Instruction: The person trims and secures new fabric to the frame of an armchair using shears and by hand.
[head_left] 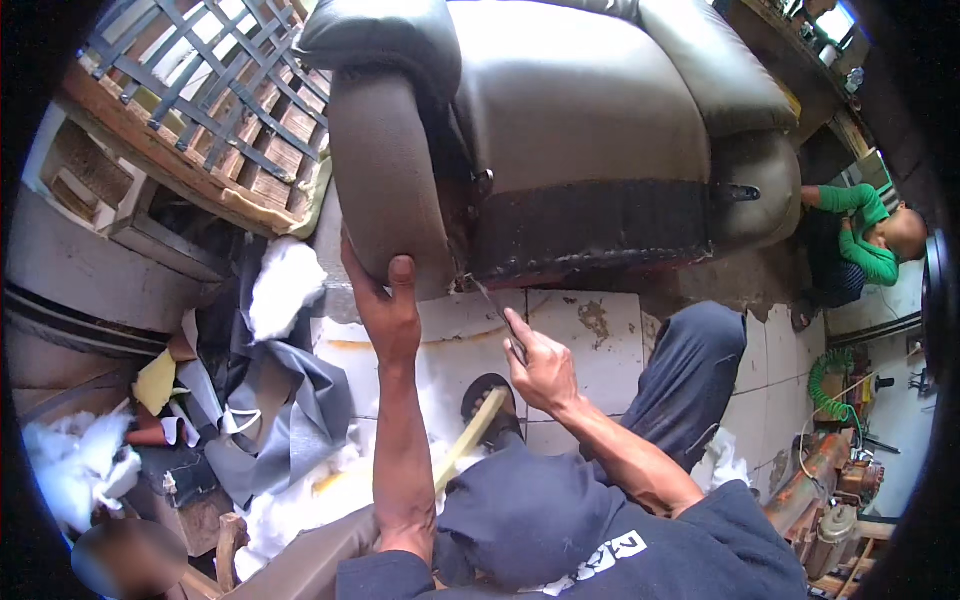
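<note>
At the far left, a yellow foam piece point(155, 380) lies among scraps, below a wooden frame point(165, 165) that carries a lattice of dark webbing straps. Further in, a clump of white stuffing point(285, 290) sits just above crumpled grey fabric point(290, 410).

Next comes the brown armrest point(385, 170) of a large padded seat point(585, 110), standing in front of the person, at the upper middle of the view. The person's left hand point(390, 315) lies against the lower end of this armrest. Its grip is spread wide, the thumb upright on the front face and the fingers along the left edge, partly hidden.

Between the two forearms, a pale yellow strip point(480, 425) slants across a foot in a dark sandal point(485, 385). Above it, a slim pointed tool point(490, 295) angles up and leftward, its tip at the bottom inner corner of the armrest; whether it pierces the cover cannot be told. The right hand point(543, 368) has its grip closed around the tool's rear part, a finger stretched along it.

Right of that hand, a knee in dark trousers point(700, 340) rises over the white tiled floor point(615, 365). At the far right are rusty machinery point(815, 470), a green coiled hose point(825, 380) and, higher up, another person in a green top point(870, 260) beside the seat.
</note>
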